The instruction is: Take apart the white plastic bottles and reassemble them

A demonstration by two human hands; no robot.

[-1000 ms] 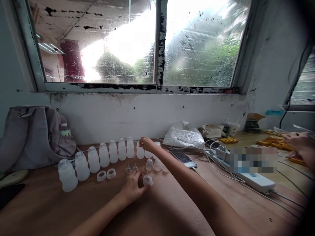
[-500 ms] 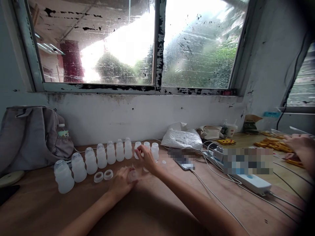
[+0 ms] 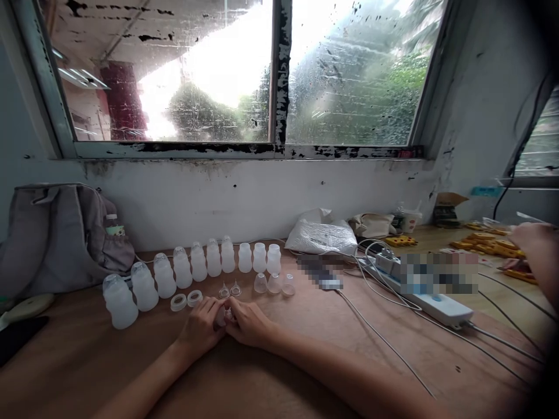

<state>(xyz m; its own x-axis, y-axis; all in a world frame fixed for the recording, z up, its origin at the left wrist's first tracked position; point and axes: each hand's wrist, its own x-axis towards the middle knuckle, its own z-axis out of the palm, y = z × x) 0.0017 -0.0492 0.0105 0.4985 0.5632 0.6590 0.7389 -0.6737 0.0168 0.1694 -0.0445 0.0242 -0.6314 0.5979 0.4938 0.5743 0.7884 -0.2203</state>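
Observation:
Both hands meet low over the table's middle. My left hand (image 3: 201, 326) is closed round a small translucent piece (image 3: 221, 316), partly hidden by fingers. My right hand (image 3: 248, 323) pinches at the same piece from the other side. Just beyond the fingers lie two clear nipples (image 3: 224, 290), and left of them two white rings (image 3: 179, 302). Three clear caps (image 3: 274, 283) stand to the right. Behind, several capped frosted bottles (image 3: 145, 286) form a curved row, which ends at the right in three open bottles (image 3: 259, 258).
A grey backpack (image 3: 52, 233) leans at the left. To the right are a silver packet (image 3: 322, 235), a phone (image 3: 327, 280), cables and a white power strip (image 3: 449, 311). Another person's hand (image 3: 535, 238) is near yellow pieces (image 3: 484, 244) at the far right.
My right hand has come down from the open bottles to my left hand, closing on the translucent piece. The view has shifted slightly, and the nipples and caps now show more fully.

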